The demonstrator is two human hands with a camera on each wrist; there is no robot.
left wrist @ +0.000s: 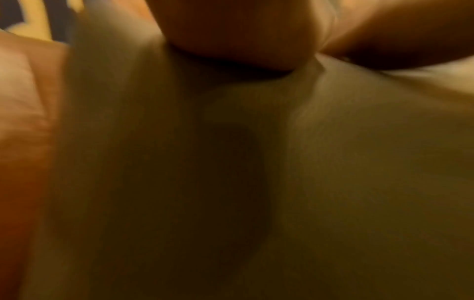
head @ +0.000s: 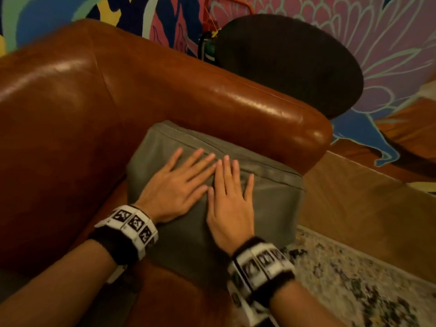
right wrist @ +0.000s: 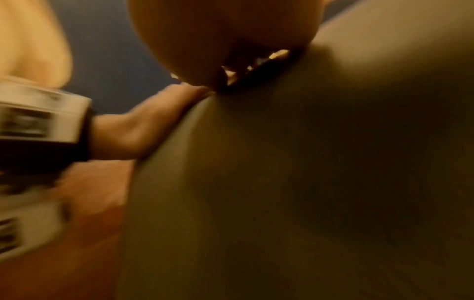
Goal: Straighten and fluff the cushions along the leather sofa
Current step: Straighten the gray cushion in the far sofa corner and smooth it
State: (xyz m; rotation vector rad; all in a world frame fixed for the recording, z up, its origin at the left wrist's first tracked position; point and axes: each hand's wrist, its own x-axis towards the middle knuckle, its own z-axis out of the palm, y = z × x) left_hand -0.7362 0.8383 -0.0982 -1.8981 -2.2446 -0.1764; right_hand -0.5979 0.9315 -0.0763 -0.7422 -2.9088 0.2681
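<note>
A grey-green cushion (head: 271, 204) leans in the corner of the brown leather sofa (head: 77, 128), against its right armrest (head: 271, 109). My left hand (head: 179, 185) lies flat on the cushion's face, fingers straight and spread. Beside it my right hand (head: 230, 197) presses flat too, its fingers touching the left ones. Both wrist views are blurred and close: the left wrist view shows the cushion fabric (left wrist: 333, 182) under my palm (left wrist: 236, 34), the right wrist view shows the cushion (right wrist: 307, 182) and my left hand (right wrist: 143, 130) at its edge.
A dark round chair back (head: 287, 62) stands behind the armrest. A colourful mural wall (head: 354, 24) runs behind. A wooden floor (head: 354, 208) and a speckled rug (head: 354, 291) lie to the right of the sofa.
</note>
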